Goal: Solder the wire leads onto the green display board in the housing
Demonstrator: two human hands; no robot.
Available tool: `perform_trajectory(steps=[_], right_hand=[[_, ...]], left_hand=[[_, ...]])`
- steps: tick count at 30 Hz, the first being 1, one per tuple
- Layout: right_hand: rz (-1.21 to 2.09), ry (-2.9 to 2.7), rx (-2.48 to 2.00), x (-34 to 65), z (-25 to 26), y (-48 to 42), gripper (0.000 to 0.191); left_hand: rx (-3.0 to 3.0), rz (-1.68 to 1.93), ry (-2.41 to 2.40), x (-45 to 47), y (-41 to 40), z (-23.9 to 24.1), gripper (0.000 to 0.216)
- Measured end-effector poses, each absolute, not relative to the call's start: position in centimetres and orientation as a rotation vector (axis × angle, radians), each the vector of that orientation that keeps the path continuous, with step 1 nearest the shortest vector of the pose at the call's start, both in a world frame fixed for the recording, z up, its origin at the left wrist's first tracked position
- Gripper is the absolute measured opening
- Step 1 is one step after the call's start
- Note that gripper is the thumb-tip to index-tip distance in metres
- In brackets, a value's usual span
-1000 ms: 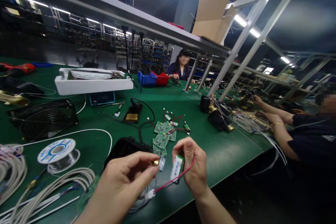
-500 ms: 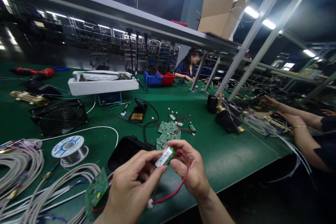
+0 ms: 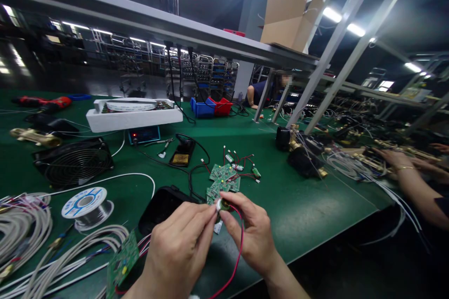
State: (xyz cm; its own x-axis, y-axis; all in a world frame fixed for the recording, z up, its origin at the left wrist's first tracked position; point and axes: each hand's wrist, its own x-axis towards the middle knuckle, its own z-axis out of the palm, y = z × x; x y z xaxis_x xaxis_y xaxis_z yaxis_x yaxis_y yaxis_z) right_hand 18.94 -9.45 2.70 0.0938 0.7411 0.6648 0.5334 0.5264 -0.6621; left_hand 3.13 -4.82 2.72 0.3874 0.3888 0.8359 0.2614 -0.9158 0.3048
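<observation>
Both my hands meet over the front of the green bench around a small green battery (image 3: 224, 204), seen nearly end-on. My right hand (image 3: 250, 231) grips it between thumb and fingers. A red lead (image 3: 241, 243) runs from it down past the right palm. The fingertips of my left hand (image 3: 182, 238) are pinched at a white part on its near side; fingers partly hide it. Just below shows a white-and-blue label piece (image 3: 218, 227); whether it is attached I cannot tell. Behind lie green circuit boards (image 3: 222, 180) and several wired batteries (image 3: 257, 171).
At left are a solder spool (image 3: 86, 203), coiled grey cables (image 3: 21, 229), a black fan (image 3: 73, 163) and a tilted circuit board (image 3: 122, 261). A black case (image 3: 164, 208) stands beside my left hand. A co-worker's arm (image 3: 407, 175) reaches in at right, near brass fittings.
The battery has turned from lying sideways with its label facing me to nearly end-on. My left fingers have closed in on it. The co-worker at the back has shifted right.
</observation>
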Motion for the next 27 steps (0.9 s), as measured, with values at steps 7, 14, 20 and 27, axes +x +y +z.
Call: perform_trajectory(steps=[7,14,20,27], right_hand=[[-0.04,-1.665,-1.174,18.3,2.7,-9.5,0.024],[-0.013,-1.656,-1.202,18.3,2.7,-9.6,0.021],[0.015,-1.688,-1.191,18.5,2.9,-9.7,0.021],[-0.015,-1.754,-1.162,18.1,3.0,-9.8,0.023]], left_hand=[[2.524,1.438,0.703,3.4,-5.1,2.4,0.015],[2.476,1.415,0.665,2.9,-4.8,3.1,0.016],[2.47,1.39,0.581,2.2,-4.7,3.1,0.014],[2.473,1.376,0.664,2.2,-5.0,2.8,0.015]])
